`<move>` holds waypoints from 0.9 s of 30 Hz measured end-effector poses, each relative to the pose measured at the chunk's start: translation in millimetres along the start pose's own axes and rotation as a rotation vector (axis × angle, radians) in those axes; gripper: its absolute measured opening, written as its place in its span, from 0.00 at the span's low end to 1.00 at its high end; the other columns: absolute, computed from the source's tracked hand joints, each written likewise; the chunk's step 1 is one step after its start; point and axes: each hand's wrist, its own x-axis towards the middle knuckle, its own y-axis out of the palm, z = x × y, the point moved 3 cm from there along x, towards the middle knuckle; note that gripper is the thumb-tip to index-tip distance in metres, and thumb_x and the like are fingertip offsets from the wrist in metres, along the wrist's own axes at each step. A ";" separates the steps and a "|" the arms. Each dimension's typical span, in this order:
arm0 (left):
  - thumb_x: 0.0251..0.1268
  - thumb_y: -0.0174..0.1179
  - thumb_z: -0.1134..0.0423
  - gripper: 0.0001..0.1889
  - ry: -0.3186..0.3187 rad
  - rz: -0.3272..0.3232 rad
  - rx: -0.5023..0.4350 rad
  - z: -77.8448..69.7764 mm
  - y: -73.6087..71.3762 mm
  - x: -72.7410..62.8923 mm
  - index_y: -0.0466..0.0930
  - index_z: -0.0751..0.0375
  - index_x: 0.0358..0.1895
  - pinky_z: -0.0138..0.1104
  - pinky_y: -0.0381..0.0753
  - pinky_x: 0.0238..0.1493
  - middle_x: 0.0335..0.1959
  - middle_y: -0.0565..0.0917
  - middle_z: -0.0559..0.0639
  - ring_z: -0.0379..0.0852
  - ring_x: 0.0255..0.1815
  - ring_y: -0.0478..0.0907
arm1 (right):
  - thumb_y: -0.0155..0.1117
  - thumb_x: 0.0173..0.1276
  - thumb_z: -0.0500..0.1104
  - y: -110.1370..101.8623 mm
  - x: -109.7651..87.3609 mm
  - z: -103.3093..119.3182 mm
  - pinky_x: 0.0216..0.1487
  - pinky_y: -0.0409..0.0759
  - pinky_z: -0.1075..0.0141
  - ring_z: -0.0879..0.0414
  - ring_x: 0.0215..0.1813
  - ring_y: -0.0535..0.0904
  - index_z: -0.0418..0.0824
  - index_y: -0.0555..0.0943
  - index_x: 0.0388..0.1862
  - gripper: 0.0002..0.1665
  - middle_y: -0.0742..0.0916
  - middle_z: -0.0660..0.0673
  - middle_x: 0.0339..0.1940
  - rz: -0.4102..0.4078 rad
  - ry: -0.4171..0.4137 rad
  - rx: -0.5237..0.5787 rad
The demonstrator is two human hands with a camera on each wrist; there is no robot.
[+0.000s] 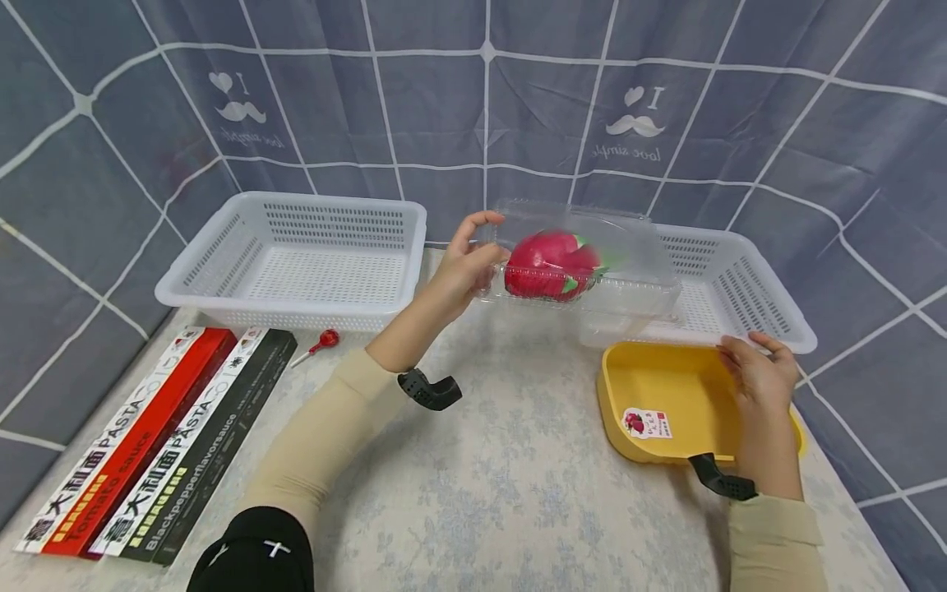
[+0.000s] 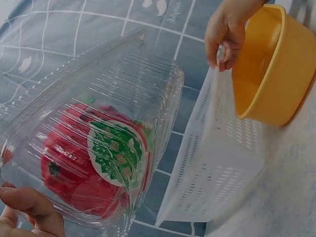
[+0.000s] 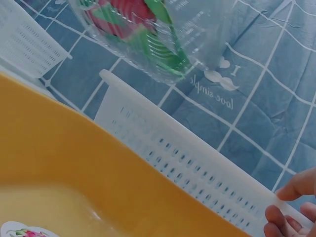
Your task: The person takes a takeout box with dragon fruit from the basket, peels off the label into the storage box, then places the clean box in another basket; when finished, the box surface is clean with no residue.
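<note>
My left hand (image 1: 468, 261) grips one end of a clear plastic clamshell box (image 1: 636, 271), raised over the right-hand basket. Inside it lies a red dragon fruit (image 1: 551, 265); the left wrist view shows a round green label (image 2: 118, 154) on the box. My right hand (image 1: 762, 370) pinches the front rim of the right white plastic basket (image 1: 769, 300), as the right wrist view shows with thumb and fingers at the rim (image 3: 197, 143). Directly below that hand stands a yellow tub (image 1: 688, 395), with a small dragon fruit sticker (image 1: 646, 423) in it.
Another white basket (image 1: 336, 267) stands at the back left. In front of it lie a red lollipop (image 1: 328, 339), a red pasta box (image 1: 133, 444) and a black pasta box (image 1: 196, 448). A blue checked curtain (image 1: 436, 107) hangs behind the table.
</note>
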 end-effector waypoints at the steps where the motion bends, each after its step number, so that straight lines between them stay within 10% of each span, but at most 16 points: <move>1: 0.57 0.51 0.74 0.22 -0.004 0.000 -0.001 1.0 1.3 3.0 0.67 0.51 0.54 0.25 0.53 0.14 0.14 0.67 0.44 0.37 0.12 0.52 | 0.70 0.56 0.24 -0.3 0.2 0.0 0.27 0.83 0.70 0.57 0.21 0.82 0.43 0.67 0.45 0.27 0.76 0.45 0.35 0.003 -0.004 -0.007; 27: 0.63 0.51 0.73 0.20 -0.073 0.005 -0.034 31.7 49.7 71.9 0.67 0.53 0.57 0.28 0.51 0.15 0.10 0.58 0.44 0.39 0.13 0.51 | 0.70 0.56 0.25 0.6 -2.7 -0.5 0.27 0.83 0.69 0.56 0.20 0.82 0.45 0.66 0.46 0.28 0.71 0.44 0.46 0.030 0.021 0.015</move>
